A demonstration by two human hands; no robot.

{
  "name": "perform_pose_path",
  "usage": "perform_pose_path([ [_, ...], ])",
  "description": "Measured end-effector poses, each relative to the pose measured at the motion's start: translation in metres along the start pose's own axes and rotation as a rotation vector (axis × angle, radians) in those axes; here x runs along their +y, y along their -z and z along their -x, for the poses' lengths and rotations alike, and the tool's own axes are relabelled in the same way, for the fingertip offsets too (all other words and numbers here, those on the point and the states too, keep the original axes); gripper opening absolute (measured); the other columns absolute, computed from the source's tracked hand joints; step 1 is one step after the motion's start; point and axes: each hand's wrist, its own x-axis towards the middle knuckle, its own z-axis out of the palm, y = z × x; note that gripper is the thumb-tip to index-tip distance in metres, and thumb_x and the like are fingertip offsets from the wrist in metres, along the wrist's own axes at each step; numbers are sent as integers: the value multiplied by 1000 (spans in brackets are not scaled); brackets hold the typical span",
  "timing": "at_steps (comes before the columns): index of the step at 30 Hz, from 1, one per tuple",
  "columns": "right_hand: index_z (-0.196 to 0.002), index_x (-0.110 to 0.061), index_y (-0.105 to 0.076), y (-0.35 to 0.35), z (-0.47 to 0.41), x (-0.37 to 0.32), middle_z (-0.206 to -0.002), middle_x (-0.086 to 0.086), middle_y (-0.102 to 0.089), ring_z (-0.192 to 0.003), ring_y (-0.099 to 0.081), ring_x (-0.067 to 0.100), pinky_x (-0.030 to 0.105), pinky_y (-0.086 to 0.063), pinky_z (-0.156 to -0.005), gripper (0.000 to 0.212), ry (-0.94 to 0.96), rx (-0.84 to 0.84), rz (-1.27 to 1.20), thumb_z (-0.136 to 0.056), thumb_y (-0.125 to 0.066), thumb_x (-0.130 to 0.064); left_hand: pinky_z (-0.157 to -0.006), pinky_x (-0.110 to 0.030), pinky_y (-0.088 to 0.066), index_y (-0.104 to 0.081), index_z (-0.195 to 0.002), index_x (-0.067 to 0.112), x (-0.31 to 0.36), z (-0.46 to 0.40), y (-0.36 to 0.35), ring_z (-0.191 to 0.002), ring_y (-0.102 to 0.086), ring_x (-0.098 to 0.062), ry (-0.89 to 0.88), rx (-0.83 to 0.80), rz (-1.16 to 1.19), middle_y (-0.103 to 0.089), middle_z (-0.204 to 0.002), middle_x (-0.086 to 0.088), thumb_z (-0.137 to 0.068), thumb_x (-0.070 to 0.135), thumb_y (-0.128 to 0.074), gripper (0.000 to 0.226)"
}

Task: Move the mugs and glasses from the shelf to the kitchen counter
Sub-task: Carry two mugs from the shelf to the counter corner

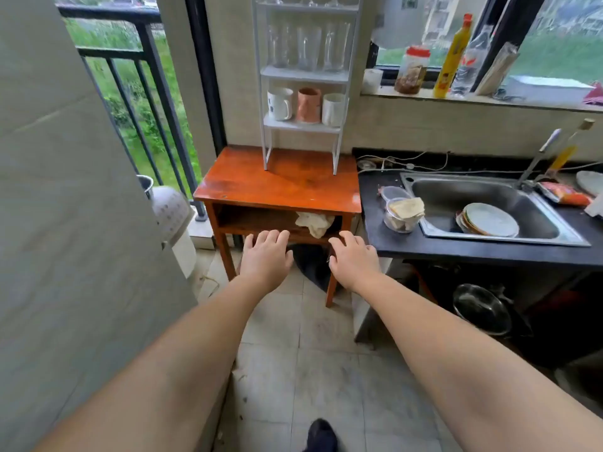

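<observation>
Holding three mugs point(306, 105) (glasses point(308, 47) above), white shelf point(301, 75); both hands empty, fingers relaxed.

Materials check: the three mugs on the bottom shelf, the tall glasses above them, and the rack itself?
White mugs and: look like glazed ceramic, opaque with a soft sheen. Pink mug: probably ceramic too, with a mottled, more matte surface. Tall glasses: clear glass or plastic, see-through. Rack: thin white frame, likely painted metal.
</observation>
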Motion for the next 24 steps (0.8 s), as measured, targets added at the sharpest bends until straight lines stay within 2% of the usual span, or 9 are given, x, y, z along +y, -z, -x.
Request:
perform_pose_path([
  [10,-140,-22,-38,17,-219,53,-151,5,-31,-134,-34,29,46,-34,-106,43,31,28,18,-98,-37,-29,-117,-46,-22,-32,-144,18,-25,-219,-5,-139,-32,-24,50,47,3,-42,-146,-2,-99,36,-33,49],
  [16,-140,-22,-39,22,-312,71,-150,5,-32,-133,-37,28,46,-37,-103,43,-4,16,20,-97,-37,-29,-116,-44,-23,-33,-143,19,-37,-310,-6,-138,-33,-23,40,39,28,-42,-145,-1,-99,37,-33,48],
  [24,-139,-19,-40,26,-421,78,-147,6,-37,-131,-40,28,43,-42,-97,44,-137,123,-66,-97,-41,-28,-109,-41,-34,-31,-145,15,-44,-447,-6,-139,-34,-25,-101,9,79,-40,-148,-5,-99,35,-36,50],
])
